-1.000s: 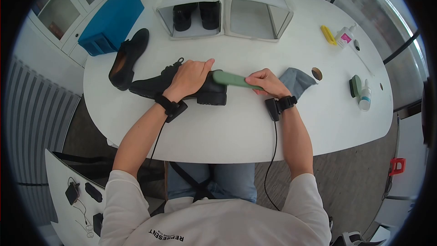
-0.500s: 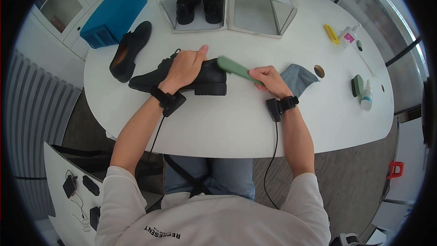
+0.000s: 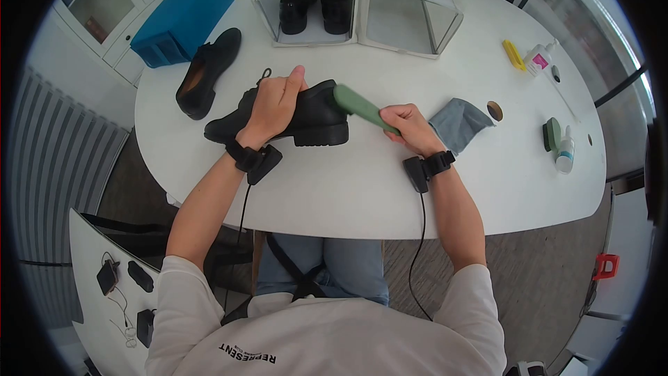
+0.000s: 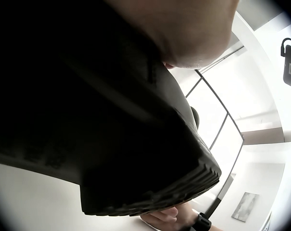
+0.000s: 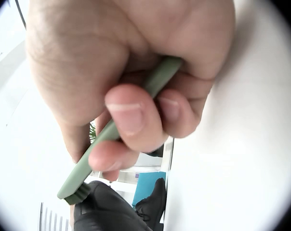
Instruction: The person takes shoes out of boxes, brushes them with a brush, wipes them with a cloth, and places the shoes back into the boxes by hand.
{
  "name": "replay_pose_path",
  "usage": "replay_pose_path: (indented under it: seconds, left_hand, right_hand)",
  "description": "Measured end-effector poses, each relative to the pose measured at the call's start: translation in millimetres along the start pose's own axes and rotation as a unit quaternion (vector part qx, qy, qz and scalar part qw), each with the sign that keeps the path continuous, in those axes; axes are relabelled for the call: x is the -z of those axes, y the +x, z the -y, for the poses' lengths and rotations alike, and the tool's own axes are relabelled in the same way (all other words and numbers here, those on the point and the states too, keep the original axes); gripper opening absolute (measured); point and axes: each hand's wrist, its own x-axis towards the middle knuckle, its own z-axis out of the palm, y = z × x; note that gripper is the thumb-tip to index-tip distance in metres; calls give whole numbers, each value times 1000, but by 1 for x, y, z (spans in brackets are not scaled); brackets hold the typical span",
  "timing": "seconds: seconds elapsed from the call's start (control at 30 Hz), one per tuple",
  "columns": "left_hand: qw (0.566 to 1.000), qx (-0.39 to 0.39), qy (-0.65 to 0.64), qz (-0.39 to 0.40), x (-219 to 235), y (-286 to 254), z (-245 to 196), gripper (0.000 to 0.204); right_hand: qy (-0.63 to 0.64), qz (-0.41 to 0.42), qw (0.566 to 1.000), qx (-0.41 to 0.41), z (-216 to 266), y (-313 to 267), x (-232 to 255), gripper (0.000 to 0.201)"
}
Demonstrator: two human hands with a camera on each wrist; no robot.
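With the right hand (image 3: 412, 129), grips a green brush (image 3: 362, 108) by its handle in curled fingers and sets its bristles (image 5: 78, 195) at the heel end of a black shoe (image 3: 320, 108). With the left hand (image 3: 273, 108), holds that shoe around its upper, laces at the far side, toe to the left; cannot tell the exact lie of the hidden fingertips. Likely smooth, a little slippery and firm at the heel, softer at the opening, moderately heavy; best held around the upper, clear of the heel. Likely light and stiff in the brush, best taken by the handle. Just right of the right hand, a grey cloth (image 3: 459, 124); far left, another shoe (image 3: 209, 73) beside a blue case (image 3: 184, 21).
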Motion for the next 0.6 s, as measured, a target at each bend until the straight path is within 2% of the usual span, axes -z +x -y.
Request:
replay_pose_path:
  seconds: [0.03, 0.17, 0.23, 0.27, 0.33, 0.37, 0.4, 0.47, 0.53, 0.6]
  left_hand:
    - [1000, -7, -4, -17, 0, 0, 0, 59]
    - [999, 10, -22, -28, 11, -1, -2, 57]
    - [996, 34, -41, -70, 15, 2, -4, 54]
    - [996, 32, -43, -73, 13, 2, -5, 54]
    - [996, 16, -44, -76, 11, 2, -6, 53]
    - [997, 7, -43, -70, 10, 1, -5, 53]
    - [997, 11, -40, -67, 9, -1, -5, 53]
    - [998, 12, -21, -52, 5, -1, -4, 51]
    - [999, -4, -13, -45, -2, -1, -2, 50]
    - [999, -19, -4, -39, -6, -6, -1, 49]
  right_hand:
    - [1, 25, 1000, -3, 0, 0, 1, 33]
    - [-55, 41, 998, 4, -1, -1, 0, 33]
    - [-16, -31, 999, 26, 1, 2, 1, 32]
    - [-21, -31, 999, 28, 2, 0, 2, 32]
    - [-52, 23, 998, 24, 4, -2, 3, 30]
    - [-28, -35, 999, 22, 2, 0, -2, 29]
    - [-23, -34, 999, 20, 1, 0, -2, 29]
    - [-59, 49, 997, -4, 6, 0, 1, 28]
    - [-73, 57, 996, 4, 7, -3, -3, 29]
    - [-37, -79, 996, 26, 8, 0, -5, 32]
